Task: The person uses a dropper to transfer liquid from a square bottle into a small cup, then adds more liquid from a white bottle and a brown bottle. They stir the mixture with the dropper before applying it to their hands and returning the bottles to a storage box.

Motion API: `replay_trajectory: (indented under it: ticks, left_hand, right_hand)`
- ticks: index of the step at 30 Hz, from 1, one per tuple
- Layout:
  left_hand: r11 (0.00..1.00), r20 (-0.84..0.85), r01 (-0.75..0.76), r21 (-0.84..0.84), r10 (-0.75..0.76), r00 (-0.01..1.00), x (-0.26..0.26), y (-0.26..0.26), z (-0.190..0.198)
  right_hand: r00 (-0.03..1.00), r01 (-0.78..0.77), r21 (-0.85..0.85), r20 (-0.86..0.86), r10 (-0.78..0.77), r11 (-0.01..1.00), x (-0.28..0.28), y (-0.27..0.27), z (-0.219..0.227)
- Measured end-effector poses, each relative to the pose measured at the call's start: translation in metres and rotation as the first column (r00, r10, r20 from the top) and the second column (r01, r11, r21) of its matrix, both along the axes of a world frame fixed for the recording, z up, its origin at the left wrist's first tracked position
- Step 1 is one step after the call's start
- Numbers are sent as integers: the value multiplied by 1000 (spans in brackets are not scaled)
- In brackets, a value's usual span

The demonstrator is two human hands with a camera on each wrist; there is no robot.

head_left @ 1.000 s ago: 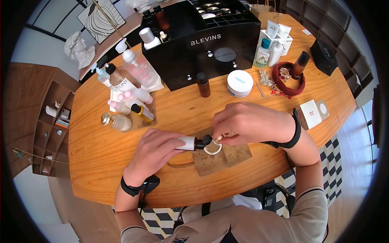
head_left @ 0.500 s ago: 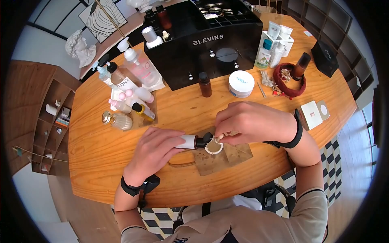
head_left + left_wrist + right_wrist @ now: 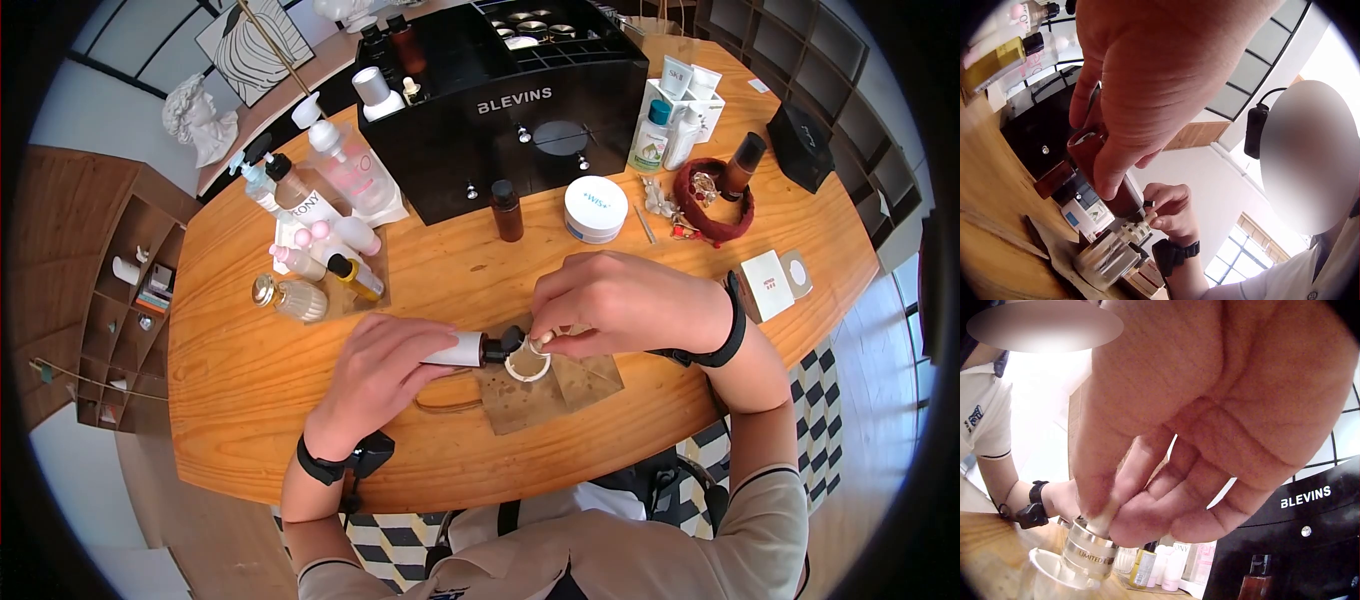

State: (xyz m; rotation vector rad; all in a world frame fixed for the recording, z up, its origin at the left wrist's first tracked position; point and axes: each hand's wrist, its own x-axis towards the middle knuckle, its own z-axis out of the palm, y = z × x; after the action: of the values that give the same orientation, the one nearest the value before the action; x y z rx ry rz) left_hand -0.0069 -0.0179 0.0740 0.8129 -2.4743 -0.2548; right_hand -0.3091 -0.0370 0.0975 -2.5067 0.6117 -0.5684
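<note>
My left hand (image 3: 375,375) holds a brown bottle with a white label (image 3: 458,350) and a black flip cap, tipped nearly level, the cap end over a jar. This clear jar (image 3: 1107,259) with a pale rim (image 3: 528,379) stands on brown paper (image 3: 520,410). Thumb and fingers of my right hand (image 3: 610,300) pinch a small pale stem (image 3: 1102,522) at the jar's mouth. Below the stem, in the right wrist view, is a silver banded piece (image 3: 1088,555) lettered "LIMITED". The left palm hides part of the bottle in the left wrist view.
A black organizer (image 3: 430,150) marked BLEVINS stands at the back. Before it are a small brown bottle (image 3: 506,215) and a white tub (image 3: 596,208). Several bottles cluster at left; a red ring-shaped band (image 3: 690,215) and a white card box (image 3: 766,283) lie right.
Slightly more of the bottle's white label shows past the left fingers than half a second ago. Both hands stay in nearly the same place over the jar.
</note>
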Motion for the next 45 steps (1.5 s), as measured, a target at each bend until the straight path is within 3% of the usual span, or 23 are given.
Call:
replay_trajectory:
  ticks: [8,11,17,23,26,29,31,32,35,37,40,44,45]
  left_hand:
    - [999,-37,-45,8,45,998,3,-2,1]
    - [999,-19,-31,-16,31,999,3,-3,2]
    - [1000,-5,-25,-15,25,1000,3,-2,4]
    - [998,-13,-57,-11,57,998,3,-2,3]
    - [990,17,-92,-105,94,995,3,-4,7]
    - [986,-90,-159,-52,154,984,8,-6,0]
    - [967,-178,-229,112,246,953,8,-7,-3]
    - [967,-180,-230,110,247,952,9,-8,-5]
    - [959,-270,-171,225,230,935,8,-10,-13]
    - [902,-370,-111,418,280,886,8,-9,-21]
    - [842,-432,-32,539,308,848,6,-9,-24]
    - [854,-468,-23,520,308,829,15,-13,-33]
    - [915,-391,-78,396,245,887,13,-14,-28]
  right_hand:
    - [995,-95,83,28,93,992,4,2,-6]
    - [994,-82,65,-73,87,995,0,2,0]
    - [1000,-13,-5,22,14,1000,7,4,-4]
    - [998,-50,125,31,46,991,13,2,-8]
    - [992,-86,153,101,71,984,16,-1,-13]
    - [986,-105,182,149,78,978,17,-1,-15]
    - [989,-83,203,134,56,976,17,0,-14]
    - [990,-84,200,132,58,976,17,0,-13]
    - [992,-69,238,122,41,969,16,1,-13]
    - [991,-84,229,117,58,970,17,1,-14]
    - [991,-82,206,123,57,975,17,1,-16]
    - [989,-84,164,131,62,983,12,-1,-14]
    - [991,-75,133,124,59,988,10,-2,-12]
